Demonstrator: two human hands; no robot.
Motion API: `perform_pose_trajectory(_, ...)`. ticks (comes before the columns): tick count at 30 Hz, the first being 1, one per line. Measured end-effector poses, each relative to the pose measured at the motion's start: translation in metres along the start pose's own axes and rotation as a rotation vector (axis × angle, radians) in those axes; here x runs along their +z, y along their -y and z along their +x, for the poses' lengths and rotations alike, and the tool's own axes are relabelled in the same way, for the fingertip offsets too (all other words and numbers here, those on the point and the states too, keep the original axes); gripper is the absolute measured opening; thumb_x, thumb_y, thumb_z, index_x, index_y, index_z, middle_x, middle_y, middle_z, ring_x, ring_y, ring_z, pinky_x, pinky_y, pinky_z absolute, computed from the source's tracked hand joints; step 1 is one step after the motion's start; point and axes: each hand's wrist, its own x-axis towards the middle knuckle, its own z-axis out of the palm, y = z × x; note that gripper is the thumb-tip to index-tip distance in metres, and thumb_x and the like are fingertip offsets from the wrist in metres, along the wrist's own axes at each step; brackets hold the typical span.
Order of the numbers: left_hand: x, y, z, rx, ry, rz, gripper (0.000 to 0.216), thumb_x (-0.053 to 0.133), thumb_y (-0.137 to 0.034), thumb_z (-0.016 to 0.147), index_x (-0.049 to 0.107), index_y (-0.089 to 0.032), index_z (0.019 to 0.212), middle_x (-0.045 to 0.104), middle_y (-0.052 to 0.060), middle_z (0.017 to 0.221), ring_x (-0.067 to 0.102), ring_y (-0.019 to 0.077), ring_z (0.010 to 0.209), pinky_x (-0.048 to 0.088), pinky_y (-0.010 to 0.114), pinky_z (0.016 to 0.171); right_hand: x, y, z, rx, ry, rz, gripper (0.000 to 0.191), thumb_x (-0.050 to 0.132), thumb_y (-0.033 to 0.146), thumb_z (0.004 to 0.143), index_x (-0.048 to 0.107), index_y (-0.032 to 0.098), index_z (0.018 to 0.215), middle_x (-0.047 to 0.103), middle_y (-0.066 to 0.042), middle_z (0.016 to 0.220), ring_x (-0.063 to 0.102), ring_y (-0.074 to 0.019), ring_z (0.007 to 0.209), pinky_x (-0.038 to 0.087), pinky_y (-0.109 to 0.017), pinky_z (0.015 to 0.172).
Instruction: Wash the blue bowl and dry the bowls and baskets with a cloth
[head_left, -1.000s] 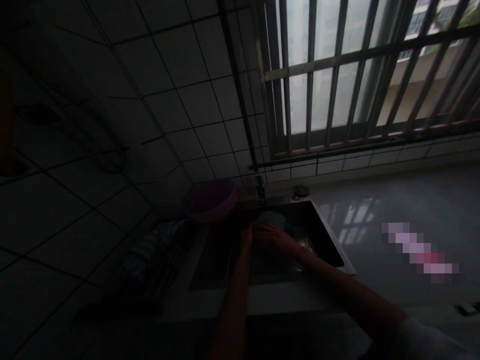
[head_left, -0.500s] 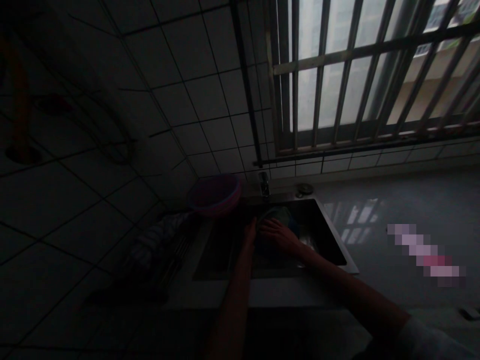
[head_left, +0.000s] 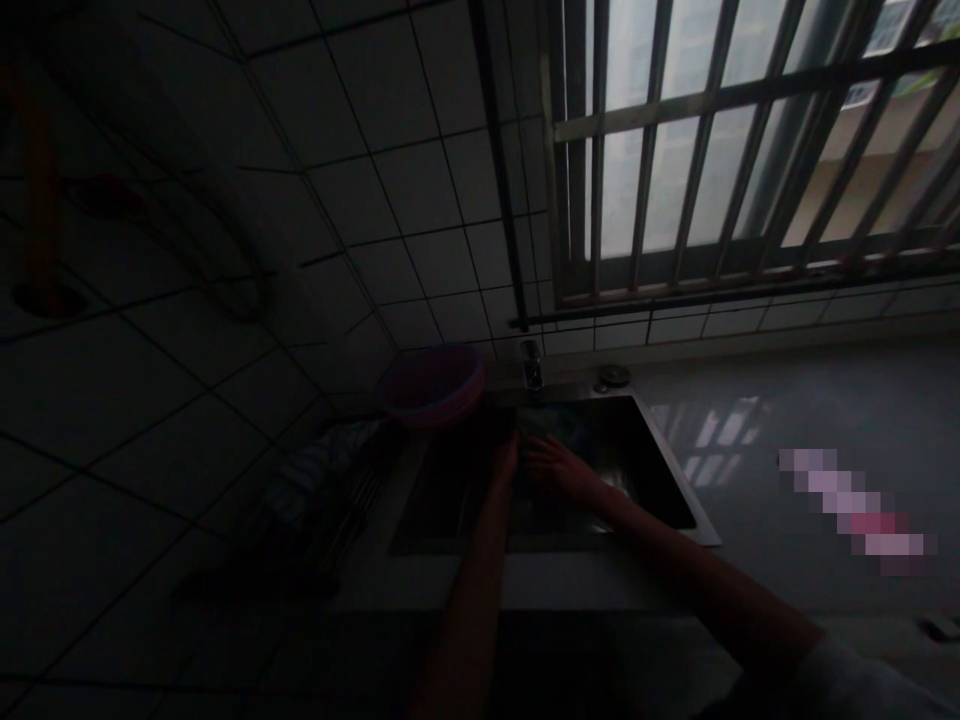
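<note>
Both my hands are inside a steel sink [head_left: 701, 527], in very dim light. Between and beyond them is a dark greenish-blue thing [head_left: 570, 425], rounded in outline; its kind is too dark to make out. My left hand [head_left: 507, 460] is closed at its left side, with the fingertips partly hidden. My right hand [head_left: 559, 468] lies over its near side with fingers stretched out, pointing left. A faucet [head_left: 532, 368] stands just behind the thing at the sink's back edge.
A pinkish-purple basin [head_left: 435, 402] sits at the sink's back left corner. Left of the sink are a striped cloth [head_left: 319, 468] and a dark rack [head_left: 360, 510]. A round metal piece [head_left: 615, 376] lies behind the sink. Right is a pale counter [head_left: 750, 400] below a barred window [head_left: 720, 105].
The greenish-blue thing has tipped or turned, and its pale curved rim shows less now. My hands have shifted only slightly. The view has moved a little.
</note>
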Motion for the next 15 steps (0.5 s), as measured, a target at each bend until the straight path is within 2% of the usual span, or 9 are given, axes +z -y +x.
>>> perform_pose_trajectory(2,0.001,0.001,-0.002,-0.031,0.075,-0.044,0.051,0.060,-0.060,0.100,0.080,-0.014,0.113,0.081,0.016,0.120,0.077,0.0274,0.108,0.059,0.038,0.093,-0.007,-0.011,-0.003,0.091,-0.096,0.032,0.041,0.048,0.028,0.110,0.068,0.025,0.146,0.062,-0.008,0.157,0.043,-0.0278,0.158,0.033,-0.059,0.132)
perform_pose_trajectory(5,0.003,0.001,-0.008,-0.026,0.213,-0.065,0.053,0.065,-0.062,0.096,0.080,-0.013,0.109,0.082,0.017,0.113,0.078,0.0283,0.099,0.061,0.039,0.087,-0.023,-0.046,-0.014,0.339,-0.283,0.087,0.048,0.046,0.034,0.110,0.062,0.022,0.153,0.059,-0.013,0.159,0.049,-0.0300,0.154,0.041,-0.058,0.127)
perform_pose_trajectory(6,0.004,0.000,-0.009,0.017,0.208,-0.032,0.051,0.068,-0.061,0.095,0.080,-0.012,0.106,0.082,0.016,0.109,0.078,0.0288,0.097,0.061,0.040,0.087,-0.026,-0.056,-0.018,0.401,-0.316,0.102,0.049,0.046,0.035,0.109,0.061,0.021,0.154,0.060,-0.015,0.158,0.053,-0.0308,0.151,0.043,-0.058,0.126)
perform_pose_trajectory(8,0.004,-0.003,-0.012,0.133,0.114,0.049,0.043,0.070,-0.055,0.094,0.078,-0.013,0.103,0.081,0.016,0.108,0.076,0.0292,0.101,0.060,0.041,0.091,-0.025,-0.065,-0.021,0.447,-0.325,0.115,0.050,0.047,0.035,0.108,0.060,0.021,0.154,0.062,-0.016,0.155,0.057,-0.0311,0.147,0.045,-0.059,0.124)
perform_pose_trajectory(11,0.001,-0.010,-0.014,0.316,-0.118,0.137,0.028,0.062,-0.039,0.099,0.073,-0.019,0.115,0.077,0.013,0.126,0.070,0.0259,0.123,0.052,0.038,0.108,-0.008,-0.048,-0.015,0.335,-0.244,0.085,0.051,0.048,0.031,0.108,0.056,0.021,0.157,0.057,-0.015,0.160,0.052,-0.0295,0.151,0.043,-0.056,0.126)
perform_pose_trajectory(13,-0.001,-0.013,-0.011,0.340,-0.178,0.210,0.027,0.054,-0.033,0.101,0.072,-0.023,0.118,0.075,0.012,0.134,0.067,0.0239,0.130,0.048,0.036,0.113,0.006,-0.025,-0.004,0.179,-0.141,0.048,0.052,0.050,0.024,0.107,0.054,0.021,0.159,0.053,-0.014,0.164,0.045,-0.0285,0.156,0.038,-0.055,0.129)
perform_pose_trajectory(15,-0.003,-0.013,-0.007,0.279,-0.166,0.292,0.027,0.051,-0.036,0.101,0.075,-0.022,0.103,0.078,0.015,0.123,0.070,0.0286,0.124,0.050,0.038,0.109,0.015,-0.004,0.006,0.022,-0.044,0.017,0.053,0.052,0.018,0.105,0.055,0.021,0.158,0.052,-0.013,0.165,0.041,-0.0278,0.159,0.033,-0.056,0.132)
